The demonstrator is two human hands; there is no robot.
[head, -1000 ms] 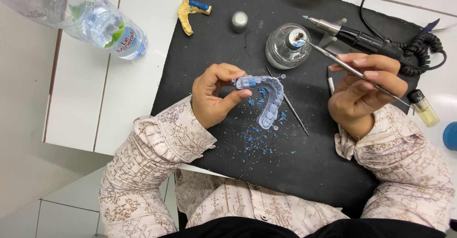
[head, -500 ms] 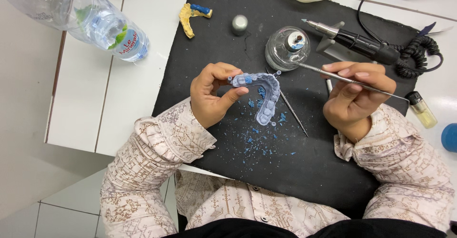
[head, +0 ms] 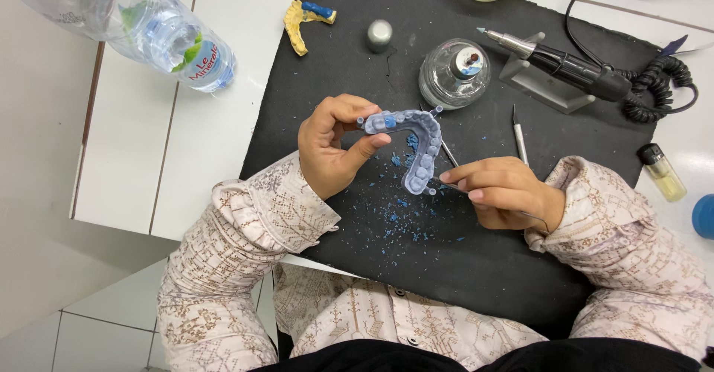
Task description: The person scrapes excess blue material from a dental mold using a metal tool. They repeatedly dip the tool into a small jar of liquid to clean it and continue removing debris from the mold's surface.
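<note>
Left hand [head: 333, 149] pinches the dental arch model [head: 413, 143]; right hand [head: 500, 193] just beside it.

Blue-grey dental arch model [head: 416, 145] pinched in left hand [head: 335, 145], right hand [head: 506, 193] alongside with thin metal tool [head: 446, 151].

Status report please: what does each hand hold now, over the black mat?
Left hand pinches blue-grey dental arch model at one end. Right hand holds thin metal tool against the model. Blue wax chips on black mat; nothing blocking.
</note>
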